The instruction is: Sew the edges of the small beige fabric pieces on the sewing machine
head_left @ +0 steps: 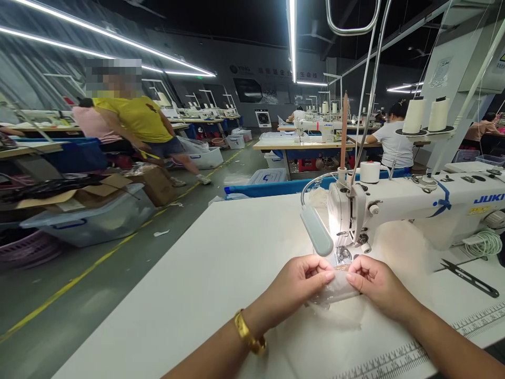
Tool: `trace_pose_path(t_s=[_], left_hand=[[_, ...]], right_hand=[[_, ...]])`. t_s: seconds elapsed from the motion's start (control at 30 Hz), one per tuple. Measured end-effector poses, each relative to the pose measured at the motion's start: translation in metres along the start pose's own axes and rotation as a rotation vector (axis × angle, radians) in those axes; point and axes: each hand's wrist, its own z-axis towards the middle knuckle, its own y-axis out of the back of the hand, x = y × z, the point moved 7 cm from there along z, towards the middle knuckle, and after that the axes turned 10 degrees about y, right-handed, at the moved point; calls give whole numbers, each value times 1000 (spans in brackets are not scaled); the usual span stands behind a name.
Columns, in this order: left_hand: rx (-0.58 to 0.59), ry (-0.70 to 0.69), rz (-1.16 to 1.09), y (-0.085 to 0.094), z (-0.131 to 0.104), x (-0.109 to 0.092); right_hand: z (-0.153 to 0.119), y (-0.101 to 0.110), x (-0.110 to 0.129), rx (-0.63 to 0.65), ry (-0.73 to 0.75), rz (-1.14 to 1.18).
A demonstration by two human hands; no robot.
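Note:
A thin, see-through whitish piece of fabric (pixel 335 292) hangs between my two hands, just in front of the needle area of a white sewing machine (pixel 398 197). My left hand (pixel 302 279), below a gold bracelet on the wrist, pinches its left side between thumb and fingers. On the other side my right hand (pixel 374 287) grips the upper right edge the same way. A narrow brownish strip shows along the top edge between the fingertips. The presser foot (pixel 344 255) stands right behind the fabric; whether they touch is unclear.
Black thread snips (pixel 471 279) lie on the right of the white table (pixel 189 284), and a printed ruler scale (pixel 394 358) runs along its front. A grey lamp paddle (pixel 316 230) hangs left of the needle. Across the aisle, a person in yellow (pixel 136 118) stands near boxes.

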Motion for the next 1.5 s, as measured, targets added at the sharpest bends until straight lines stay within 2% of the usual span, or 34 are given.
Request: trace_pose_path(t_s=[0.43, 0.6, 0.7, 0.77, 0.83, 0.97, 1.03, 1.1, 1.23, 1.4, 1.47, 1.5], left_hand=[[3, -24, -17, -3, -2, -6], [156, -46, 138, 2, -30, -32], [158, -37, 341, 14, -43, -49], [107, -71, 463, 19, -37, -55], [63, -128, 553, 16, -21, -53], [0, -129, 638, 0, 24, -31], [10, -113, 641, -7, 39, -23], [17, -107, 637, -9, 46, -20], [31, -99, 651, -7, 51, -19], [36, -101, 692, -4, 52, -20], [-52, -146, 741, -1, 48, -24], [-146, -203, 793, 1, 42, -28]], right_hand=[[-3, 0, -4, -3, 6, -29], [-22, -14, 31, 32, -2, -57], [-32, -33, 51, 92, -50, 2], [-31, -41, 51, 99, -76, -70], [-25, -42, 42, 75, -65, -263], [-13, -36, 20, 31, 81, -749], [-13, -29, 15, 43, 137, -875], [-13, -20, 16, 77, 174, -892], [-7, -2, 26, 155, 259, -758], [-5, -8, 25, 234, 496, -737], [-7, -11, 20, 228, 532, -757], [-8, -12, 17, 220, 531, -759]])
